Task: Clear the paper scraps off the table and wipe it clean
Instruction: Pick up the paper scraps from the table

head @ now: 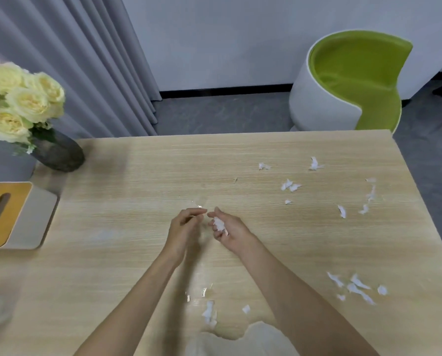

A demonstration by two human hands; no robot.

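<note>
Scraps (pixel 219 224) being cupped in half-curled right hand (pixel 227 231); left hand (pixel 185 227) being held pinched, contents unclear. Roses (pixel 22 104) being held in vase (pixel 58 154) on counter (pixel 137 176).

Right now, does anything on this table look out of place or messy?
Yes: torn white paper scraps litter the table's right half and near edge. The right hand holds a few gathered ones.

one head-worn wide-angle view looks forward and down from just behind the fingers (pixel 216 227), close over the table (pixel 137 201); beyond the fingertips it takes in the floor (pixel 214 114), curtain (pixel 86 60) and wall (pixel 214 34).
</note>
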